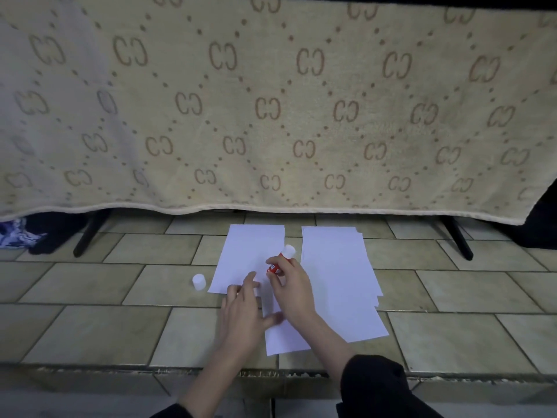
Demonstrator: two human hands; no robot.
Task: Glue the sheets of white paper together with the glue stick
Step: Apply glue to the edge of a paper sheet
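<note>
My right hand [291,285] grips a red glue stick [279,262] tilted over a white sheet [247,254] on the tiled floor; its white base end points up and away. My left hand [244,315] presses flat with spread fingers on the near part of the papers, where another white sheet [283,336] lies under both hands. A stack of several white sheets [337,267] lies to the right. The glue stick's white cap [199,282] stands on the floor left of the papers.
A beige patterned blanket [271,116] hangs over a black-legged stand [87,233] behind the papers. A dark and blue cloth bundle [21,233] lies at the far left. A step edge [120,368] runs across the tiles near me.
</note>
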